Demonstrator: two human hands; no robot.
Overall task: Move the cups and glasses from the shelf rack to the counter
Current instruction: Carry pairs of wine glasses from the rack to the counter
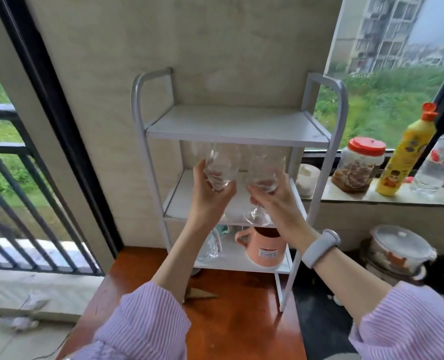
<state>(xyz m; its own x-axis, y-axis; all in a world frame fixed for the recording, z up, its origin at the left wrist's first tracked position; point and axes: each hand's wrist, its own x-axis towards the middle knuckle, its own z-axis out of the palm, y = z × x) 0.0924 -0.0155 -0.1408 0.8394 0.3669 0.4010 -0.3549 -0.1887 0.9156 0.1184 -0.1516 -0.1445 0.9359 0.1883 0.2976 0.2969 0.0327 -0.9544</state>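
Note:
A white three-tier shelf rack [237, 126] stands on a brown wooden counter [231, 323]. In front of its middle shelf my left hand [210, 196] grips a clear wine glass [221, 166] by the bowl. My right hand [275, 201] holds a second clear wine glass [265, 170], fingers under its bowl, with the stem and foot hanging near the shelf edge. More clear glasses stand blurred at the back of the middle shelf. On the bottom shelf sit a pink mug [266, 249] and a clear glass [210, 245], partly hidden by my left forearm.
On the window sill to the right stand a jar with an orange lid [358, 165], a yellow bottle [408, 152] and a clear plastic bottle [436, 165]. A lidded glass pot [397, 250] sits lower right. A black railing fills the left.

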